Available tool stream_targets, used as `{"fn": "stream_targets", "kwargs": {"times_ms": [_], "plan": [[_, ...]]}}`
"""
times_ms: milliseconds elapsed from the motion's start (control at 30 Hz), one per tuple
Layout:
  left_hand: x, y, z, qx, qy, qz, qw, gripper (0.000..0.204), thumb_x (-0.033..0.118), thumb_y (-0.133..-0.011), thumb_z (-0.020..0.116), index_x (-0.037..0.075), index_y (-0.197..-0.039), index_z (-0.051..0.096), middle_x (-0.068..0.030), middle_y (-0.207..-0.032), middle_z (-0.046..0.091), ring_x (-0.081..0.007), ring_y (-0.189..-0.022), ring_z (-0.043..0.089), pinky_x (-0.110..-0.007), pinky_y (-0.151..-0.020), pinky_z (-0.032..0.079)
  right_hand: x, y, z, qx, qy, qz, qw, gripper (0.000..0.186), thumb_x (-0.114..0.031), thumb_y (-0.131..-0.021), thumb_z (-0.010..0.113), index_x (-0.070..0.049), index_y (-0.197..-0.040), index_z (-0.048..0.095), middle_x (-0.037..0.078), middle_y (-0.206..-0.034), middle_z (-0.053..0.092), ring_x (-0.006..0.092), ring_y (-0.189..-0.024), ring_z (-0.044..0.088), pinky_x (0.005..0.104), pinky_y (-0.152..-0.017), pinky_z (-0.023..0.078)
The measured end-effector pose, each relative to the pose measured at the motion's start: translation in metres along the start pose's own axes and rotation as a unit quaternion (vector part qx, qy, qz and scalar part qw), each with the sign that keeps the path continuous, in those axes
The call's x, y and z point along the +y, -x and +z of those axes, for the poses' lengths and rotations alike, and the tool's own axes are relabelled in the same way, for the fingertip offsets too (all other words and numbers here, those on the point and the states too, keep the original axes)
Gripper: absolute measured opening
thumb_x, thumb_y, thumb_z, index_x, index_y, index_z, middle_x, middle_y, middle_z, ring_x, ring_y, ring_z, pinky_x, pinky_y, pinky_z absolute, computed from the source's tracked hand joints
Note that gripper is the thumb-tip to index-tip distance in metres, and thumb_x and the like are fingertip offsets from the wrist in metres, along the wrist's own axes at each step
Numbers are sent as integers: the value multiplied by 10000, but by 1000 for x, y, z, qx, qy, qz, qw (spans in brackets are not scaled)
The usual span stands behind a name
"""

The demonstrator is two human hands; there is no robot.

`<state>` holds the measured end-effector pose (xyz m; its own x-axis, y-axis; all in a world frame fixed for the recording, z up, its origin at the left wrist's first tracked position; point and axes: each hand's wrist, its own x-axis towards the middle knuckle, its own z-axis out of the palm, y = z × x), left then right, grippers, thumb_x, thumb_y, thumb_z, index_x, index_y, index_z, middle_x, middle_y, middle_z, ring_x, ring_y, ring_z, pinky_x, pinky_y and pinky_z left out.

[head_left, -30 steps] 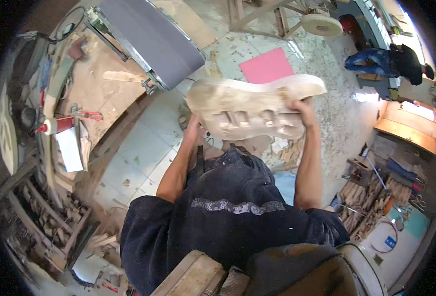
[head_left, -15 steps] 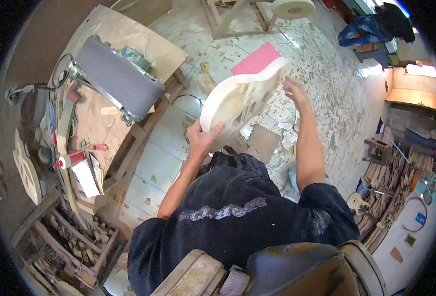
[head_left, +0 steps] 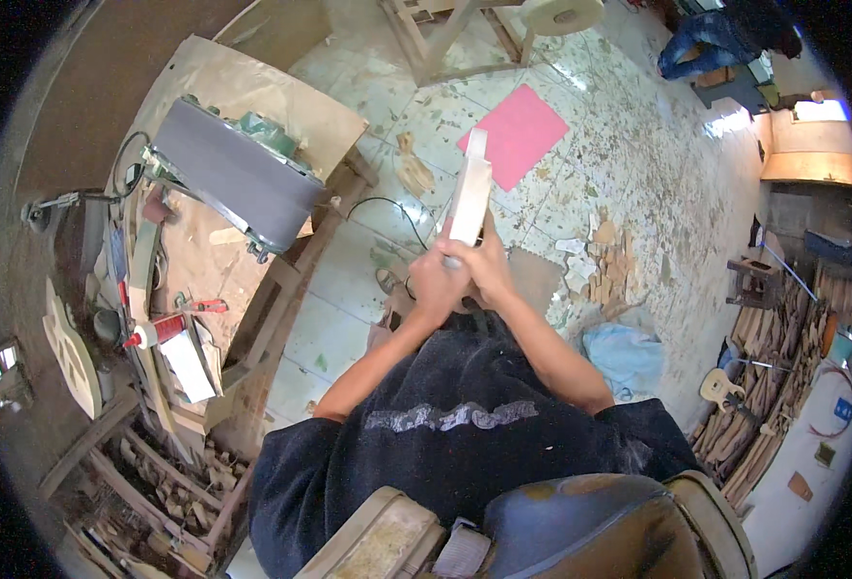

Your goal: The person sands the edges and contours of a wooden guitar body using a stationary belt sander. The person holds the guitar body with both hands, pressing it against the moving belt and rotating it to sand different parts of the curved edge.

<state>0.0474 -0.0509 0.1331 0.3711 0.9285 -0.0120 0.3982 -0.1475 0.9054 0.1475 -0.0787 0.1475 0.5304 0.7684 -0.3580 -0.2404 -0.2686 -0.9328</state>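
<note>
- Left grip (head_left: 439, 287), head view: I saw its fingers curled around the near end of the pale wooden piece (head_left: 468, 207), the thumb near the other hand's.
- Right grip (head_left: 484, 268), same view: closed on that end from the right side. Overlapping hands kept me from telling how wide either grip was spread.
- Half a second earlier I had the right grip off the wood, fingers loose, while the left alone carried it with a broad face showing. By this moment both had hold and the piece had turned edge-on; I judged it steadier, with its narrow side presented to me.
- Place: in front of the chest, above the floor (head_left: 315, 333), well apart from the tabletop (head_left: 202, 268) with the belt sander (head_left: 238, 174) at my left.
- Its long axis ran away from the torso, leaning slightly right. The stepped, narrower far end pointed outward, overlapping the pink sheet's (head_left: 527, 130) near-left corner in view. I could not tell its up-or-down tilt.
</note>
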Motion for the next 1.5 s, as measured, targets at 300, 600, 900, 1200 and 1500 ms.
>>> {"fn": "stream_targets", "kwargs": {"times_ms": [300,600,900,1200,1500], "plan": [[-50,13,-17,-192,285,-74,936,326,125,-939,597,-60,-1205,631,-155,-1265,653,-272,-1050,682,-359,-942,543,0,2,-51,-77,171,-33,982,900,-222,-638,710,23,-1459,435,198,-1292,604,268,-1181,582,366,-1044,429],[-188,-20,-30,-16,317,-278,907,504,392,-1010,481,-20,-1284,573,-148,-1330,588,-197,-1229,539,-346,-1028,407,-60,102,-52,-181,279,-90,939,966,-442,-680,763,35,-1454,435,209,-1316,567,306,-1225,553,404,-1049,392],[-136,-19,-83,42,460,-187,867,515,239,-1002,555,-42,-1409,412,-164,-1380,521,-241,-1293,482,-361,-1115,352,-112,132,-8,-227,338,-116,906,1003,-471,-655,757,52,-1448,434,193,-1178,578,300,-1065,567,397,-946,424],[-113,-33,-127,87,471,-108,871,470,140,-970,607,-32,-1373,439,-146,-1348,544,-236,-1280,494,-359,-1114,345,-146,141,31,-220,304,-98,922,1028,-438,-633,779,57,-1457,413,204,-1280,571,313,-1184,568,404,-1019,405],[-134,-48,-129,102,472,-177,857,298,49,-933,574,-33,-1219,583,-80,-1126,666,-148,-1049,593,-310,-963,426,-158,119,62,-239,315,-107,912,1033,-470,-660,831,39,-1462,426,201,-1303,579,303,-1194,571,403,-1028,412]]}}
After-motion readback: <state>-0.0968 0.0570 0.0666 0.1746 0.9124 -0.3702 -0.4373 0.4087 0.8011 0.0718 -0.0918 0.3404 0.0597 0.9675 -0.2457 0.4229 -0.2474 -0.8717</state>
